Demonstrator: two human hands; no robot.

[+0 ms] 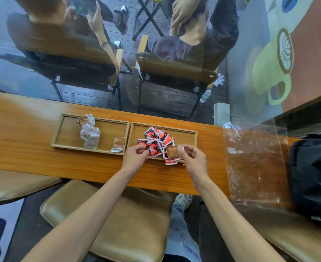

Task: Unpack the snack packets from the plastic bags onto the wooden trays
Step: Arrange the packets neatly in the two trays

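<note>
Two wooden trays lie side by side on the counter. The left tray holds a few brown and silver packets and one brown packet at its right end. The right tray holds a pile of several red and white packets. My right hand pinches a brown packet over the right tray's front edge. My left hand rests at the same tray's front left corner, fingertips on a red packet. An empty clear plastic bag lies flat to the right.
A black bag sits at the counter's right end. A padded brown stool stands below the counter edge. Beyond the glass, two people sit in wooden chairs. A painted cup mural fills the right wall.
</note>
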